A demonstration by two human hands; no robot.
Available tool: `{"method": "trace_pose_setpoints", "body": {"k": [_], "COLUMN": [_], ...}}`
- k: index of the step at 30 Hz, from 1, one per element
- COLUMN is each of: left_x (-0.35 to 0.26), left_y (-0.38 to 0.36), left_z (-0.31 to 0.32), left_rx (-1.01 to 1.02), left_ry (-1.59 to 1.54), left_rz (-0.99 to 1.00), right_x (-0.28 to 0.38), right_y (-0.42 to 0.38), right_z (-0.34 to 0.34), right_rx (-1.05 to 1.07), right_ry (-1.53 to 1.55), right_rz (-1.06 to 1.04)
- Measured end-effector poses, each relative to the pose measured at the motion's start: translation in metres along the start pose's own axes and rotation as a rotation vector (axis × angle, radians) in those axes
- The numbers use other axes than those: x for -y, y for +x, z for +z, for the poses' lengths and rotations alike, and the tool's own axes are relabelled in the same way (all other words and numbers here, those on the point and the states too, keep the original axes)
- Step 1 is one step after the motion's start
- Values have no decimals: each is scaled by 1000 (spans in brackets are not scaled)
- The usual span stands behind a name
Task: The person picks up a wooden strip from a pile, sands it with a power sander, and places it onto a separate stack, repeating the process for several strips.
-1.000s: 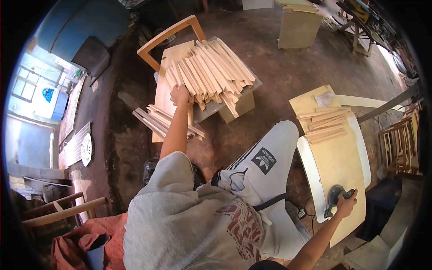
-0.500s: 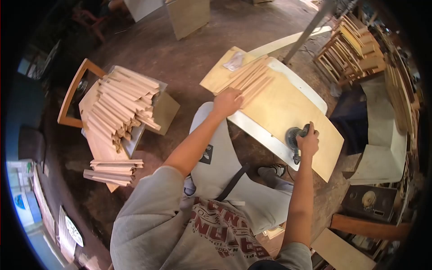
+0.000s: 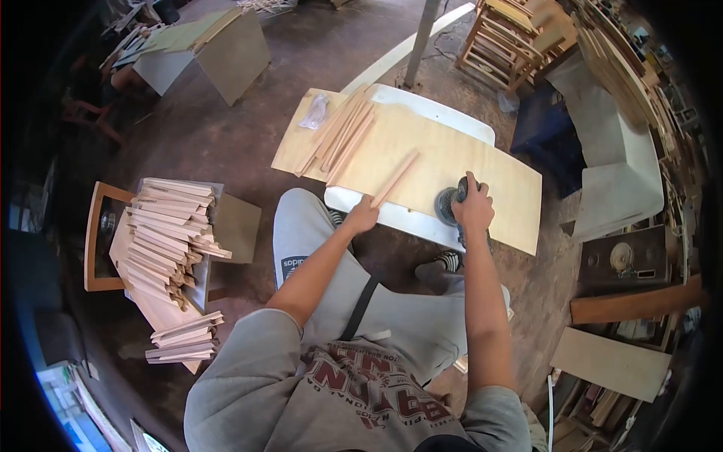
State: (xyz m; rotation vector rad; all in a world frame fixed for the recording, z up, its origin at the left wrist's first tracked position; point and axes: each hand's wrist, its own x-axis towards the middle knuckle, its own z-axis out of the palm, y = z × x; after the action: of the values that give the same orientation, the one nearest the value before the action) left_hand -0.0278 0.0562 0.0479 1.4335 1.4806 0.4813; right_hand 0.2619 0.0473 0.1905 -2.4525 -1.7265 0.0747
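My left hand (image 3: pixel 364 215) is closed round the near end of a thin wooden strip (image 3: pixel 397 177), which points away over the plywood board (image 3: pixel 437 158). In my right hand (image 3: pixel 474 207) is a dark electric sander (image 3: pixel 446 205), its round pad close over the board's near edge. Several more wooden strips (image 3: pixel 343 135) lie in a loose bunch on the board's left part. Beyond them rests a crumpled clear plastic bag (image 3: pixel 315 111). Under the plywood shows a white panel (image 3: pixel 422 227).
To my left a stack of wooden strips (image 3: pixel 166 233) covers a small table beside a wooden chair frame (image 3: pixel 96 241). A metal post (image 3: pixel 422 41) rises behind the board. Wooden frames (image 3: pixel 512 38), a blue box (image 3: pixel 546 124) and a speaker cabinet (image 3: pixel 617 260) stand at the right.
My left hand has come away from the bunch with one strip and moved nearer the sander. The sander stays in my right hand. The camera view has shifted.
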Motion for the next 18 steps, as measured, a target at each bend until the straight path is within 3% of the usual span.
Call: {"method": "trace_pose_setpoints", "body": {"k": [4,14,18], "left_x": [9,-11,-13], "left_y": [-35,-64,-65], "left_z": [30,33,37], "left_rx": [74,-26,-32], "left_ry": [73,403,412], "left_rz": [25,51,28], "right_x": [6,85,89], "right_y": [-11,-23,-11], "right_z": [-14,-27,-19], "right_rx": [57,130,121], "right_ry": [13,-32,-51], "right_rz": [-120,-396,-350]}}
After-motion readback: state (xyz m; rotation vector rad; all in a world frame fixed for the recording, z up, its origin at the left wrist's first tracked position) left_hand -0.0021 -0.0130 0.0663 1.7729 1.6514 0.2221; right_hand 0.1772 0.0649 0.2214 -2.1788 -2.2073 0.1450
